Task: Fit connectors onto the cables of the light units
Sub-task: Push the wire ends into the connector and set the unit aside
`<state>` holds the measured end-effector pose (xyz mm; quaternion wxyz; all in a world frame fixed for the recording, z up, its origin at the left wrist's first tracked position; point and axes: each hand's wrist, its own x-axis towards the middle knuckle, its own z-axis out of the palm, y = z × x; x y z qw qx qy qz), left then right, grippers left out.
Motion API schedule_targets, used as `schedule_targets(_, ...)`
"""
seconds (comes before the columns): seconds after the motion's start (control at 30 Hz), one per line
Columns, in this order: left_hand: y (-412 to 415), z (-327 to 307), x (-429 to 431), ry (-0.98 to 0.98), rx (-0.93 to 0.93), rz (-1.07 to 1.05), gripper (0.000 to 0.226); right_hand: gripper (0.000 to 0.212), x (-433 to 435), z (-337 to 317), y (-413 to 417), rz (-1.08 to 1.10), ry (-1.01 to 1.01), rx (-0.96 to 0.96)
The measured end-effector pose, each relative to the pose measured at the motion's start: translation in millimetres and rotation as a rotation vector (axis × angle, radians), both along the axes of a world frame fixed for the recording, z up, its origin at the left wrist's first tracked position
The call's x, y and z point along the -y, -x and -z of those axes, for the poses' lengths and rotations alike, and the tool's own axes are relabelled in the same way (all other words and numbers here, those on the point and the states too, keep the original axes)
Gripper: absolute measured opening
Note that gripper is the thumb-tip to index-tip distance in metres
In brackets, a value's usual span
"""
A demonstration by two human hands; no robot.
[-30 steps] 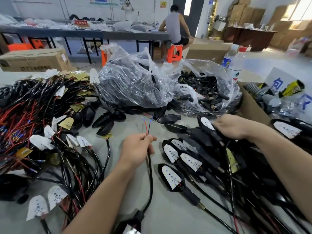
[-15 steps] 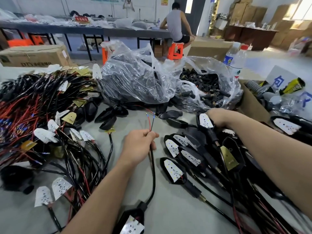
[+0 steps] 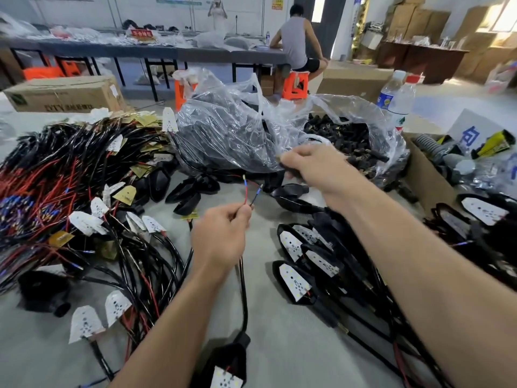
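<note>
The left grip (image 3: pixel 221 239) pinches a cable (image 3: pixel 242 289) below its two wire ends (image 3: pixel 245 189), light unit (image 3: pixel 226 371) on the tabletop (image 3: pixel 279 345), while the right grip (image 3: pixel 316 166) holds a blurred dark piece (image 3: pixel 291 171) by the bag (image 3: pixel 386 141).

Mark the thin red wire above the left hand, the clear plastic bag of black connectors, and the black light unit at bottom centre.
Thin red wire (image 3: pixel 245 195), head view: middle of its length.
Clear plastic bag of black connectors (image 3: pixel 389 144), head view: right wall.
Black light unit (image 3: pixel 230 359), head view: dark housing.
</note>
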<state>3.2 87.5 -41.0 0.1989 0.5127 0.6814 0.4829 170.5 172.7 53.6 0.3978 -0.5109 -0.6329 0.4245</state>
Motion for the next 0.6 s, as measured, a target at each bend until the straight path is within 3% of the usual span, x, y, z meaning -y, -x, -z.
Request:
schedule_targets(0.17, 15.5, -6.5, 7.9, 0.002, 0.017, 0.068, 0.015, 0.029, 38.1, 46.0, 44.4, -0.049, 0.164, -0.257)
schedule_targets(0.33, 23.7, 10.9, 25.4, 0.005, 0.007, 0.074, 0.029, 0.018, 53.2, 79.5, 55.4, 0.019, 0.263, -0.563)
schedule_targets(0.47, 25.7, 15.3, 27.4, 0.035, -0.138, 0.021, 0.019, 0.021, 56.2, 89.5, 57.5, 0.066, 0.227, -0.646)
schedule_targets(0.6, 27.9, 12.9, 28.0, -0.083, -0.201, -0.070, 0.027, 0.024, 54.7, 92.8, 54.4, 0.117, 0.174, -0.610)
